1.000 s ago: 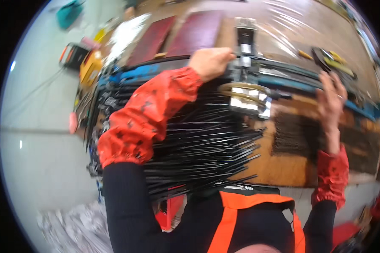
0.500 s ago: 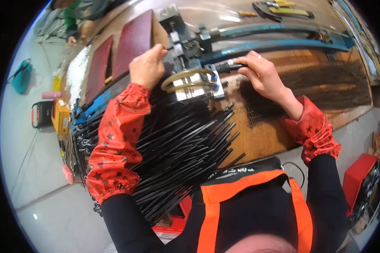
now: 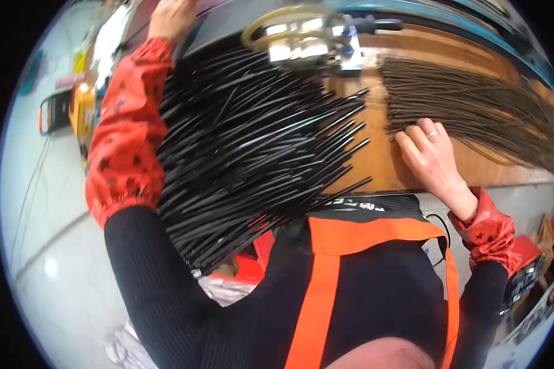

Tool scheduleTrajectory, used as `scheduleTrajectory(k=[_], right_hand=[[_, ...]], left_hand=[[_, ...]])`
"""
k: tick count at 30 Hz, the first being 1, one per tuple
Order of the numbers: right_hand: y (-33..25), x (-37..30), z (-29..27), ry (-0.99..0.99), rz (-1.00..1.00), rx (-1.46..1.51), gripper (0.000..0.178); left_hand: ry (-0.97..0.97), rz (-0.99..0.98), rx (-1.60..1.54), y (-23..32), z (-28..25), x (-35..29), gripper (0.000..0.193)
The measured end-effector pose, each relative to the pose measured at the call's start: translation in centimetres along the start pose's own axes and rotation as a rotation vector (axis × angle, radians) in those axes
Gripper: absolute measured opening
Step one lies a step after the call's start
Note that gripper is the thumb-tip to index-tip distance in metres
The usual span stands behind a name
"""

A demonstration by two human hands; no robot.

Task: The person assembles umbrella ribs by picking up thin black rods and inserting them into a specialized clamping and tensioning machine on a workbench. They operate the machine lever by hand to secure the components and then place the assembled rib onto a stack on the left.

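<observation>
My right hand [image 3: 428, 154] is over the wooden tabletop, fingers curled together at the near left corner of a bundle of thin dark brown twisted strands [image 3: 461, 98]. Whatever its fingertips hold, if anything, is hidden. At the top edge is my left hand [image 3: 172, 21], its fingers cut off by the frame, beyond a large pile of thin black rods [image 3: 246, 135]. Between the two hands, farther off, stands a shiny metal clamp block [image 3: 305, 46] with a looped yellowish hose. A black-gripped lever [image 3: 375, 24] sticks out to its right.
Blue metal rails [image 3: 449, 21] run along the far side of the wooden table [image 3: 375, 166]. A yellow case [image 3: 82, 107] and a black case [image 3: 54, 112] stand on the floor at the left. At lower right is a red box [image 3: 526, 252].
My right hand has let go of the lever and come nearer, to the strands. My left hand has moved away from the machine, up and left. The whole view has shifted.
</observation>
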State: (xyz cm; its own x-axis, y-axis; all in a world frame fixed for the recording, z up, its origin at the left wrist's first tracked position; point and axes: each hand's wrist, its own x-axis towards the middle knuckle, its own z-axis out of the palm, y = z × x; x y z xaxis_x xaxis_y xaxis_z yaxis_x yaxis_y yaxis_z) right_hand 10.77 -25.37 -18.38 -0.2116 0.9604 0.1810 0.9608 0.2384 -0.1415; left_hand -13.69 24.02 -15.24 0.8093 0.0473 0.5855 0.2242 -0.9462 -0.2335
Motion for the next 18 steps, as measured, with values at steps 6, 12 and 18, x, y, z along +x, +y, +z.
scheduleTrajectory(k=[6,12,18], right_hand=[[0.6,2.2,-1.7,0.021,0.037,0.27,0.02],[0.9,3.1,-2.2,0.005,0.105,0.49,0.012],[2.3,4.9,-2.3,-0.1,0.107,0.53,0.012]], left_hand=[[-0.357,-0.202,-0.072,8.8,-9.8,-0.5,0.01],[-0.545,-0.332,-0.338,23.6,-17.5,-5.0,0.015],[-0.584,-0.325,-0.288,24.0,-17.0,-4.9,0.015]])
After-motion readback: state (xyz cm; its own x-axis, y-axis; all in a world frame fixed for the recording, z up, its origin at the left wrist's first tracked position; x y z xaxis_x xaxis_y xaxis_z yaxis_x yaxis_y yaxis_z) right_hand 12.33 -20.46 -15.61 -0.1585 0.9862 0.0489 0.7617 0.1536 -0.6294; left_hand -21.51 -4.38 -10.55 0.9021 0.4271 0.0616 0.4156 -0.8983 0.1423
